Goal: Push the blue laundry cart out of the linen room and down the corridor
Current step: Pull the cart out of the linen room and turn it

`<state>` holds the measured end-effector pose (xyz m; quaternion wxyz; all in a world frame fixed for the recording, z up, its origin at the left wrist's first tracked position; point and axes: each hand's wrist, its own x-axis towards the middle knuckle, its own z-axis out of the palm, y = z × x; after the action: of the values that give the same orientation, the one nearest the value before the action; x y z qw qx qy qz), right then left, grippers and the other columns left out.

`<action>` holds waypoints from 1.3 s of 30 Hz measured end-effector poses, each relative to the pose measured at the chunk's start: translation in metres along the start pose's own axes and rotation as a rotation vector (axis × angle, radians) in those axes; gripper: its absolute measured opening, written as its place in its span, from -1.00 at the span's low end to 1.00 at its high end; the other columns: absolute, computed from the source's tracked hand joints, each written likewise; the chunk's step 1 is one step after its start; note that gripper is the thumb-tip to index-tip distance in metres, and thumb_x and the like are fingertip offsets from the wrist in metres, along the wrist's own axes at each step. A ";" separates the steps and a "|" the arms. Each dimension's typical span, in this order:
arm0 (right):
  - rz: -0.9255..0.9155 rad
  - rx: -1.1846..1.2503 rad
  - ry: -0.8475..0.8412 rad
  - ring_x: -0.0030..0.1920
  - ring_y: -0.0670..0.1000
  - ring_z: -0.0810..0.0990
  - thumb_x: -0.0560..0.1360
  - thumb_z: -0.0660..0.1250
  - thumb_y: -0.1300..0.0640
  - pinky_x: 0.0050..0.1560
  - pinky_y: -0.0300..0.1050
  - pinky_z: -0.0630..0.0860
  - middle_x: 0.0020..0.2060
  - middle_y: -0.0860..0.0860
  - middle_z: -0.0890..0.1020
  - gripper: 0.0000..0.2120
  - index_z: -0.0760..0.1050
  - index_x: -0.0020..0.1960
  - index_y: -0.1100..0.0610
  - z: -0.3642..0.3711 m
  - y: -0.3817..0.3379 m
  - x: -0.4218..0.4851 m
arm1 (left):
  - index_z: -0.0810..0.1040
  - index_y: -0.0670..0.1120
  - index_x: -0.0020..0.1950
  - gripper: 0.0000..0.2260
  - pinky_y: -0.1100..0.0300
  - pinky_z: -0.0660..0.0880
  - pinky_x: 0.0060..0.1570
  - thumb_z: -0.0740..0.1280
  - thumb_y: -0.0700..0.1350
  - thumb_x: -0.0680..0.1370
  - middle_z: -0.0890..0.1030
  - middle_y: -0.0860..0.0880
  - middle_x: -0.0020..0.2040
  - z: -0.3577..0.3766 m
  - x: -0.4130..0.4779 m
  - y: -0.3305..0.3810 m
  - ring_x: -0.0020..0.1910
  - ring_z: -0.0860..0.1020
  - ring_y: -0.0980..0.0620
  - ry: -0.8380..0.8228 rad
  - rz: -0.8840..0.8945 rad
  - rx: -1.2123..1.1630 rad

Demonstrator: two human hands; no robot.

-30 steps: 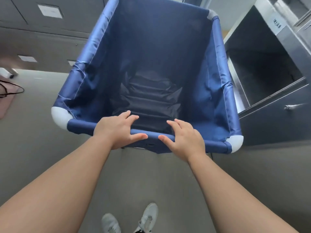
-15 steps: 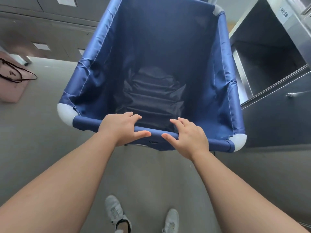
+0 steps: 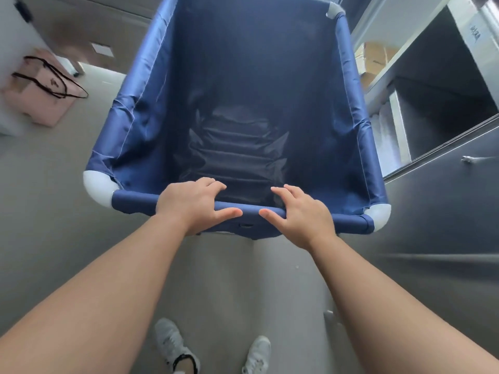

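Soft, even daylight; motion blur smears the pink paper bag (image 3: 40,89) at left. Wide-angle distortion bends edges; the grey metal cabinet (image 3: 442,211) shows dull sheen.

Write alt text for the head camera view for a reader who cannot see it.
Both bare hands, left hand and right hand, grip the near rail of an empty blue laundry cart on a grey floor. A pink bag lies to the left; grey metal cabinets stand to the right.
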<state>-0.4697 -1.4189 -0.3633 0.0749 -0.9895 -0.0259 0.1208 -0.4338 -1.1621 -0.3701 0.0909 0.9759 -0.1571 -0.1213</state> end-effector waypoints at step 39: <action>-0.372 -0.173 0.158 0.23 0.08 0.48 0.51 -0.08 -0.40 0.19 0.07 0.36 0.28 -0.01 0.54 -0.33 0.47 0.38 -0.07 -0.010 0.057 0.025 | 0.43 0.20 0.36 -0.14 0.05 0.41 -0.12 -0.16 0.64 0.29 0.57 0.17 0.28 0.039 -0.045 0.092 0.14 0.59 -0.04 0.106 -0.444 -0.063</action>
<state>-0.4413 -1.4751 -0.3688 0.0125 -0.9768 -0.2122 0.0242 -0.5120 -1.2384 -0.3780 0.1006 0.9881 0.0706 -0.0920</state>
